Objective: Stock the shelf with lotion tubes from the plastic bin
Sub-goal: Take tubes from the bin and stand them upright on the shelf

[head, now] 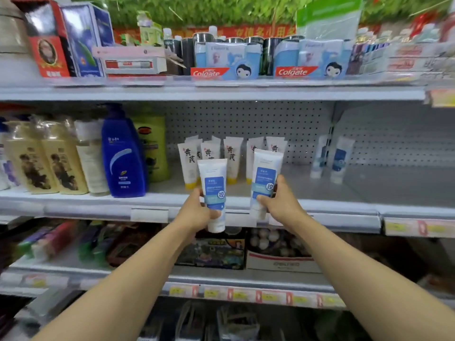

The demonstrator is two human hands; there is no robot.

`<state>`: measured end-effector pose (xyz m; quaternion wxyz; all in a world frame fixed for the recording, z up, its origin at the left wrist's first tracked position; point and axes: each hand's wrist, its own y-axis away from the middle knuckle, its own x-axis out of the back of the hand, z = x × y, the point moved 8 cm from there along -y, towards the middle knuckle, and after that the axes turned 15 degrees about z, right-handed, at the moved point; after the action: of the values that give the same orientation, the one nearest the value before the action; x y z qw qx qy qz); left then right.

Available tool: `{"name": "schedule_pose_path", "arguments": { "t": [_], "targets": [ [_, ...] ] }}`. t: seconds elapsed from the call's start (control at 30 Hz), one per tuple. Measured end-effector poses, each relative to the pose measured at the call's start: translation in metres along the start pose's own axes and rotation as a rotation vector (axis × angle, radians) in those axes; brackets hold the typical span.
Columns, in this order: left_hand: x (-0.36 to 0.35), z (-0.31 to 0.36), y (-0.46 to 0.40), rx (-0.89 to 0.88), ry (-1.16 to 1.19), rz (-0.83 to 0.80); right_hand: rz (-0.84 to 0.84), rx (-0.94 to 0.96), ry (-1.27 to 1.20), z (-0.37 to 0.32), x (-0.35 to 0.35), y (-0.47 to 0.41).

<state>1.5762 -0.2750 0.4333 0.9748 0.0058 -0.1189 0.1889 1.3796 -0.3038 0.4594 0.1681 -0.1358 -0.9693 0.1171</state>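
Count, middle shelf (320,190):
- White-and-blue lotion tubes held up: 2, one in the left hand (197,212), one in the right hand (280,203).
- Same kind standing at right: 2 (341,159).
- Cream tubes with yellow caps (231,159): at least 5 front, more behind, blurred.
- Blue bottle (123,156): 1.
- Beige bottles (46,158): 2 clear.

Upper shelf: Colgate packs (225,61): 2.

Left-held tube (213,193): white, blue label panel, pale aqua band.
Right-held tube (264,179): white, same blue panel and aqua band.
Row of tubes (232,158) behind: cream-white, black characters, yellow caps.
Bottle (124,156): deep blue, pale swoosh.
Two bottles (44,158): pale yellow, dark brown figure print.
Toothpaste boxes (226,61): light blue, red band, white lettering.
Shelf (344,193): grey-white; back panel dotted with perforations.
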Motion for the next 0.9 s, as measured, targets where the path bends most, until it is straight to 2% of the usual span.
{"name": "schedule_pose_path", "arguments": {
  "t": [0.27,0.53,0.63,0.73,0.83,0.9],
  "targets": [
    [-0.119,0.041,-0.025,-0.053,0.015,-0.122,0.145,-0.048,0.011,0.041,0.080,-0.080],
    [-0.235,0.075,-0.053,-0.162,-0.082,-0.145,0.206,-0.051,0.055,0.078,0.142,-0.148],
    [-0.270,0.084,-0.070,-0.257,-0.163,-0.104,0.231,-0.035,0.084,0.090,0.154,-0.166],
    [-0.296,0.088,-0.096,-0.281,-0.234,-0.040,0.223,-0.013,0.172,0.104,0.156,-0.184],
    [-0.315,0.091,-0.124,-0.324,-0.215,0.014,0.233,0.085,0.327,0.108,0.153,-0.200],
    [-0.325,0.088,-0.142,-0.315,-0.200,0.034,0.200,0.072,0.319,0.108,0.149,-0.205]
  ]
}}
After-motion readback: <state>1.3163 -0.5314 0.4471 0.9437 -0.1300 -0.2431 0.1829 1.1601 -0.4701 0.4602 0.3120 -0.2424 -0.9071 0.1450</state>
